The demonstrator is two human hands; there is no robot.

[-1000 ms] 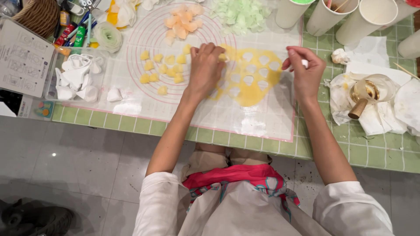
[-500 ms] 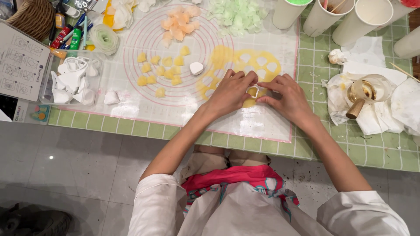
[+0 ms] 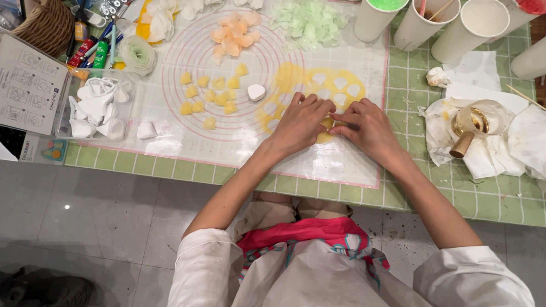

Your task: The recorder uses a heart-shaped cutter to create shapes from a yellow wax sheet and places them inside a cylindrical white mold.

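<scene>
Yellow clay sheet (image 3: 315,91), rolled thin and already punched full of petal-shaped holes, lies on the clear silicone mat (image 3: 170,108) a little right of the mat's middle, on the green checked table (image 3: 489,193). Both hands meet at its near edge. The left hand (image 3: 301,122) is curled down with its fingers bunched narrow, pinching at a small yellow bit beneath them; the right hand (image 3: 367,128) presses in beside it, fingertips touching the same spot. I cannot tell whether a cutter sits under those fingers, since the hands hide it.

Left of the sheet, a small white heart-shaped cutter (image 3: 256,91) rests on the mat, and further left a scatter of cut yellow petals (image 3: 207,94) is laid out in loose rows. Far across the mat sit orange petals (image 3: 234,33) and pale green petals (image 3: 307,23). Paper cups (image 3: 424,23) stand at the far right, and a small glass jar (image 3: 475,122) rests on crumpled tissue at the right.

To my eye the risk is tearing: the sheet is mostly holes, so the strips between them look weak, and a tug could stretch or rip a petal. A dragging wrist could also smear the near edge or nudge the finished petals.
</scene>
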